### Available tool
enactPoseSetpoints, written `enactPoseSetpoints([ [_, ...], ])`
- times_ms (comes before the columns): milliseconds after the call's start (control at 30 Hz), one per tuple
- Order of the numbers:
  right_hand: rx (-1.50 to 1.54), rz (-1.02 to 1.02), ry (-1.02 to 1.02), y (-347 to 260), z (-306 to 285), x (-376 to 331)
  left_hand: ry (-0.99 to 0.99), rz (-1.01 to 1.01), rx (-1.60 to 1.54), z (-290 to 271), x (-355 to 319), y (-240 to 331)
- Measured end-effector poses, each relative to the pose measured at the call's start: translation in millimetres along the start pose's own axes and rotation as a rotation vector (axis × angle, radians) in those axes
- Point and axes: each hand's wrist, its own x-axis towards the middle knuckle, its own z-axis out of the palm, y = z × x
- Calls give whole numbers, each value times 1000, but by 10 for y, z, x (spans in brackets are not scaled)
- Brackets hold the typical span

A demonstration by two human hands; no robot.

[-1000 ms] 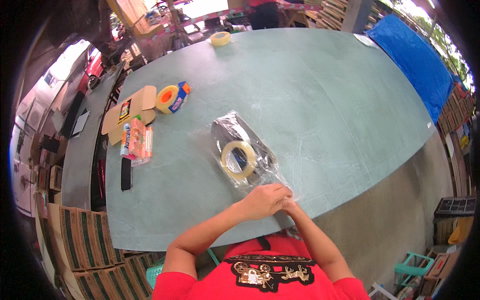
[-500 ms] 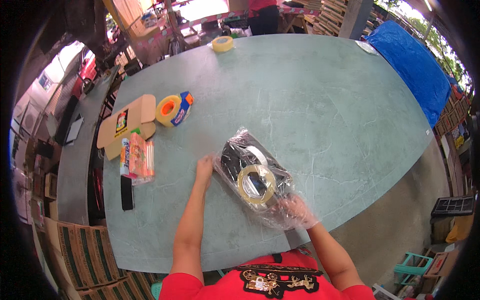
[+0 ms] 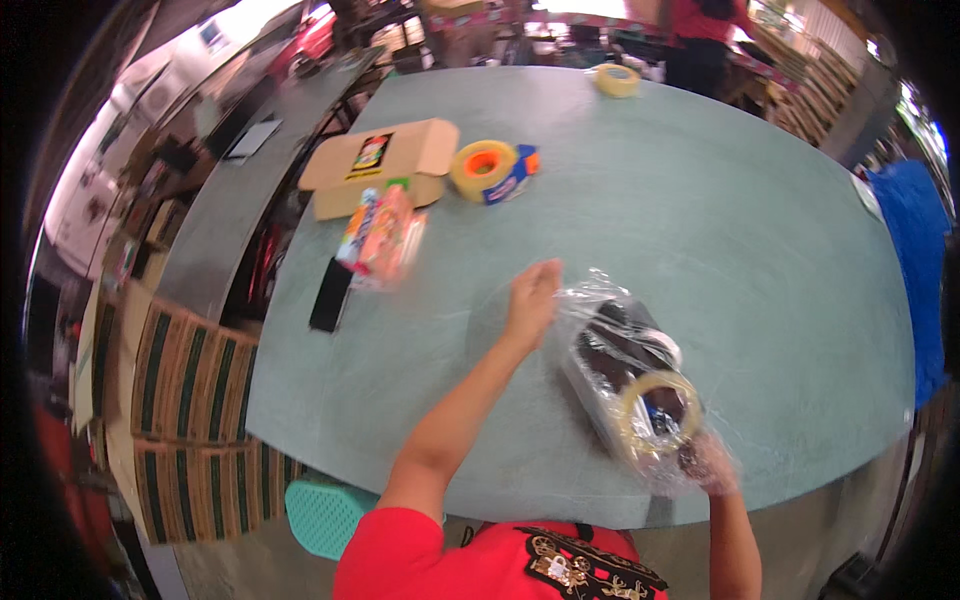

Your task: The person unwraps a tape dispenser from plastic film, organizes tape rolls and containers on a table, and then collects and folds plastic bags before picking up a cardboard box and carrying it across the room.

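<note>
**Both hands on the clear bag of dark goods**

Well off to the left of your left hand [image 3: 530, 300], a black flat bar [image 3: 330, 293] lies near the desk [image 3: 700, 170] edge, with a bright snack packet [image 3: 385, 235] just beyond it and a cardboard box [image 3: 380, 165] farther up. A yellow tape roll with an orange core [image 3: 485, 168] sits up and away from that hand, beside the box.

Your left hand rests flat, fingers together and stretched forward, touching the upper left corner of the clear plastic bag [image 3: 630, 385]. The bag lies just to the right of that hand, on the near right part of the desk. It is crinkled and see-through, with a dark item inside and a ring of pale tape [image 3: 655, 415] lying on its near half. Its long axis runs diagonally, from up beside your left hand down to your right hand [image 3: 705, 460], with the far end pointing up and left.

Your right hand is at the bag's near end and covered by the plastic; you cannot tell from this view whether it is closed on the film or merely under it.
</note>
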Motion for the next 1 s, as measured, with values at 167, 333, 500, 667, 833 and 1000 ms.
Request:
enactPoseSetpoints([
  [167,1187,712,150,-216,242,-397,141,-8,-137,-33,459,22],
  [333,1354,912,257,-413,22,-552,255,103,104,315,826,-30],
  [500,956,966,164,-270,-46,-501,-94,110,1109,441,812,19],
  [667,798,755,-1,-29,-231,-711,-584,572,990,1116,215,16],
  [833,1073,639,-118,-289,-616,-660,-1024,705,847,1328,-976,606],
  [1000,1301,584,23,-368,-410,-741,-1099,708,909,1197,-2112,-115],
])
